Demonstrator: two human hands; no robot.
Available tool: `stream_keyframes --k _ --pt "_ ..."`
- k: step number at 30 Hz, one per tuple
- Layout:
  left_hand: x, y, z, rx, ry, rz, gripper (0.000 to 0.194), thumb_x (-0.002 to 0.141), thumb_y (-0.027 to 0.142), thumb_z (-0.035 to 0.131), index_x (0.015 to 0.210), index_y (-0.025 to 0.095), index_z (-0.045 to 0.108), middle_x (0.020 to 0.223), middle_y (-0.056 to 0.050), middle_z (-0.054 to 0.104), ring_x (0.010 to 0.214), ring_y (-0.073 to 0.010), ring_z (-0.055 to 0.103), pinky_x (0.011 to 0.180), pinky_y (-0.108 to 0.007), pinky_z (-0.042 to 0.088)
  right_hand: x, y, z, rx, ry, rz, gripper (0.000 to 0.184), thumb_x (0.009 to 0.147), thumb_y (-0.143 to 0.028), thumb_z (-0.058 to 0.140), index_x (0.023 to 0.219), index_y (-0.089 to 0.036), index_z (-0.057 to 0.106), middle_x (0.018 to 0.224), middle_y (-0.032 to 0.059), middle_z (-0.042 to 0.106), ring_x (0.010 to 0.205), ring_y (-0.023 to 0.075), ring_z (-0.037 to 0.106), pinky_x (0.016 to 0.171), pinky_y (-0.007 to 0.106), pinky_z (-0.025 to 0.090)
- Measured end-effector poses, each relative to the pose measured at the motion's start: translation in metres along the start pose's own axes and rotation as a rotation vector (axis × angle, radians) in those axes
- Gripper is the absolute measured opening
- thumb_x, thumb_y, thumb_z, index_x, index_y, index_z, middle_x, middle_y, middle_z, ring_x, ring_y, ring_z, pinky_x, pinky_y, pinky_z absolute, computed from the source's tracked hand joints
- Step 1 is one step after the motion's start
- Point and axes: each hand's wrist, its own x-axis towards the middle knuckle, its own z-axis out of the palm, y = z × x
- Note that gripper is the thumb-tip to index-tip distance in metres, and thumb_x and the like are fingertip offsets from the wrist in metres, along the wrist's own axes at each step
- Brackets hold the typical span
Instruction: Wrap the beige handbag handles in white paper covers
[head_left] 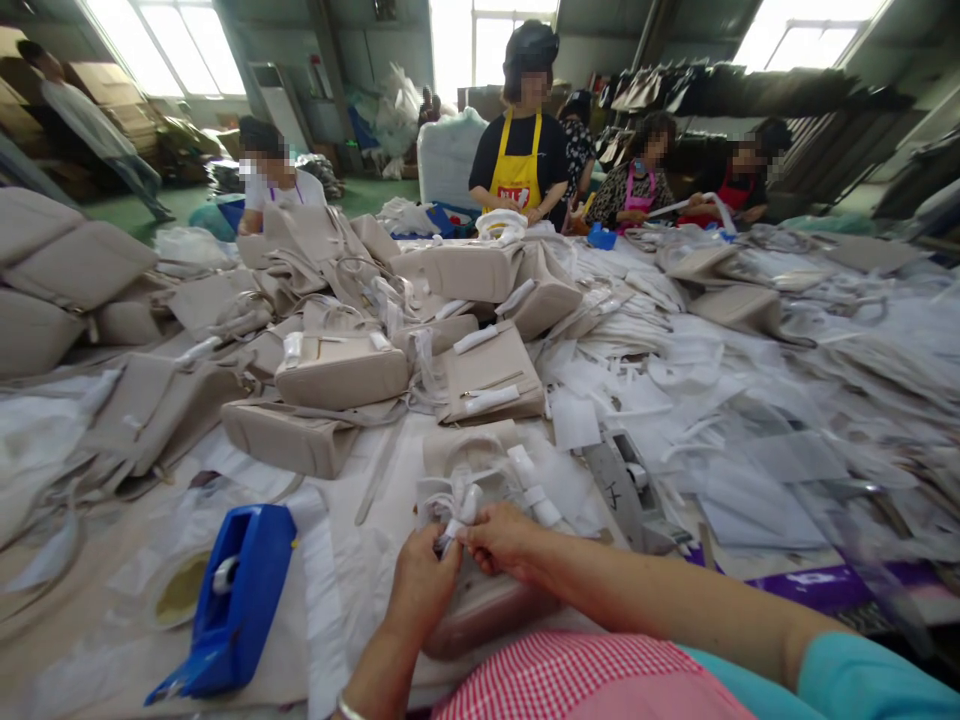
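Observation:
A beige handbag stands right in front of me, its handle wrapped in white paper. My left hand is closed, its fingers pinching the wrapped handle from below. My right hand is closed too, gripping the same white wrapping from the right. Both hands meet at the handle, just above my pink checked apron.
A blue tape dispenser lies at my left beside a tape roll. Several beige handbags and heaps of white paper scraps cover the table. Several people work at the far side, one in a yellow apron.

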Motion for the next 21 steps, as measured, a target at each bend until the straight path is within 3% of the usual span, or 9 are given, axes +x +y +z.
stream_keyframes --k 6,12,14,17,19,21 --pt "0.007 -0.012 -0.017 -0.542 -0.378 -0.101 0.031 0.079 0.039 0.063 0.096 0.013 0.068 0.072 -0.001 0.065 0.063 -0.0138 0.054 0.06 -0.024 0.04 -0.005 0.002 -0.005 -0.09 -0.031 -0.202 0.005 0.075 -0.016 0.065 0.075 -0.013 0.061 0.053 -0.0051 0.055 0.042 0.0062 0.042 0.042 0.018 0.031" --pt "0.005 -0.032 -0.008 -0.985 -0.578 -0.19 0.042 0.077 0.048 0.07 0.099 0.012 0.064 0.067 0.001 0.058 0.056 -0.0075 0.046 0.053 -0.02 0.031 -0.002 0.001 -0.013 -0.266 -0.096 -0.403 0.005 0.074 -0.019 0.066 0.075 -0.015 0.065 0.056 -0.0052 0.056 0.05 0.0084 0.048 0.048 0.019 0.035" --pt "0.004 -0.032 -0.001 -1.018 -0.565 -0.208 0.047 0.075 0.055 0.069 0.093 0.013 0.063 0.066 0.001 0.056 0.053 -0.0068 0.044 0.049 -0.02 0.027 0.0 0.002 -0.013 -0.376 -0.096 -0.457 0.007 0.077 -0.02 0.063 0.073 -0.016 0.065 0.057 -0.0044 0.057 0.052 0.0093 0.051 0.049 0.019 0.035" --pt "0.004 -0.021 0.008 -0.883 -0.453 -0.252 0.055 0.077 0.067 0.059 0.084 0.012 0.063 0.06 0.003 0.05 0.05 -0.0075 0.039 0.046 -0.021 0.025 -0.005 -0.001 -0.013 -0.612 -0.033 -0.583 0.017 0.081 -0.015 0.054 0.069 -0.017 0.066 0.063 -0.0012 0.063 0.06 0.0114 0.055 0.058 0.021 0.04" --pt "0.006 -0.013 0.011 -0.701 -0.355 -0.273 0.056 0.078 0.067 0.055 0.084 0.013 0.064 0.062 0.002 0.052 0.055 -0.0113 0.045 0.05 -0.023 0.033 -0.014 -0.007 -0.021 -0.725 0.051 -0.717 0.018 0.081 -0.013 0.052 0.074 -0.017 0.068 0.071 0.0014 0.067 0.068 0.0136 0.058 0.066 0.024 0.043" --pt "0.008 -0.009 0.012 -0.459 -0.229 -0.266 0.054 0.074 0.064 0.06 0.088 0.013 0.067 0.078 -0.004 0.059 0.071 -0.0191 0.055 0.065 -0.032 0.046 -0.023 -0.014 -0.04 -0.752 0.191 -0.869 0.018 0.082 -0.013 0.052 0.085 -0.017 0.069 0.083 0.0042 0.069 0.08 0.0163 0.06 0.076 0.027 0.045"
